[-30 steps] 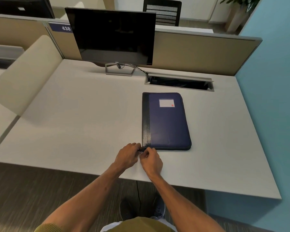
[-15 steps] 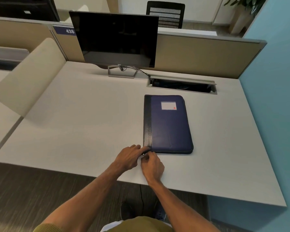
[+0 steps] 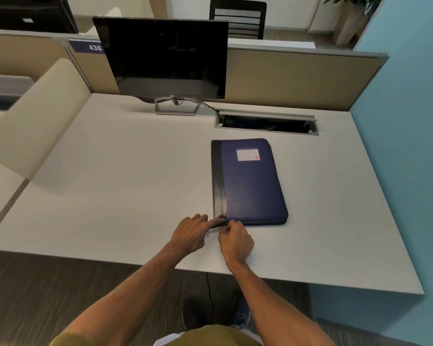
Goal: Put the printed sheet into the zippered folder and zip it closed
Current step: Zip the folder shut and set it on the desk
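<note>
On desk (image 3: 110, 196), blue folder (image 3: 250, 181) lies flat, cover shut, no sheet visible, so sheet judged inside. At folder's near left corner, both hands meet. Left hand (image 3: 189, 236) presses corner, fingers narrow, holding folder steady. Right hand (image 3: 235, 239) pinches something small at that corner, likely zip pull; too small to confirm. Since a second ago, hands barely shifted, grip tightened at corner. Zip judged at end of travel, task nearly done. Beyond folder: cable hatch (image 3: 266, 121), monitor (image 3: 164, 56).

Your right hand (image 3: 236, 239) and left hand (image 3: 191, 235) cover the folder (image 3: 250, 186)'s near-left corner, lower centre; its zipper pull and contents stay hidden.
</note>
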`<state>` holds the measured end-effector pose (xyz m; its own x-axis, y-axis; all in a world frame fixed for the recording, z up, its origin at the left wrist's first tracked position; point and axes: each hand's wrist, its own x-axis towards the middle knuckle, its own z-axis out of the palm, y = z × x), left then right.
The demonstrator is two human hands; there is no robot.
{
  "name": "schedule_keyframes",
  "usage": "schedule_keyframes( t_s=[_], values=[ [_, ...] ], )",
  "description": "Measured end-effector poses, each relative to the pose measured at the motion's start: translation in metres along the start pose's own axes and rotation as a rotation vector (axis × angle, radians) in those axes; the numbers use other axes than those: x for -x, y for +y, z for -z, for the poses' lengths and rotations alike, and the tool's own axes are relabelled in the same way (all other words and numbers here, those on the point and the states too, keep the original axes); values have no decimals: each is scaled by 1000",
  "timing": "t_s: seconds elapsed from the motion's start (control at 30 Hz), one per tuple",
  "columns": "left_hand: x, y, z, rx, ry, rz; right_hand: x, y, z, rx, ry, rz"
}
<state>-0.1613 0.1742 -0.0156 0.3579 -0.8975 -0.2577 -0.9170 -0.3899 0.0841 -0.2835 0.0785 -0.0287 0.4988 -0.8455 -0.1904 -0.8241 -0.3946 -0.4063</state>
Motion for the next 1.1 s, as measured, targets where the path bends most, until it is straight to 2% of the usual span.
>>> schedule_keyframes(
  t_s=[0.37,0.5,0.7,0.97,1.1],
  values=[
    [-6,17,-9,21,29,27,3,16,2,10,53,-53],
    [-9,21,-12,85,39,23,9,13,-3,-22,19,52],
    [-11,21,-12,201,66,37,14,14,-7,-56,25,116],
    [-19,34,-23,164,119,61,8,15,-3,-62,92,-4],
    [-16,29,-16,115,125,70,-1,30,6,-61,142,-130]
  ],
)
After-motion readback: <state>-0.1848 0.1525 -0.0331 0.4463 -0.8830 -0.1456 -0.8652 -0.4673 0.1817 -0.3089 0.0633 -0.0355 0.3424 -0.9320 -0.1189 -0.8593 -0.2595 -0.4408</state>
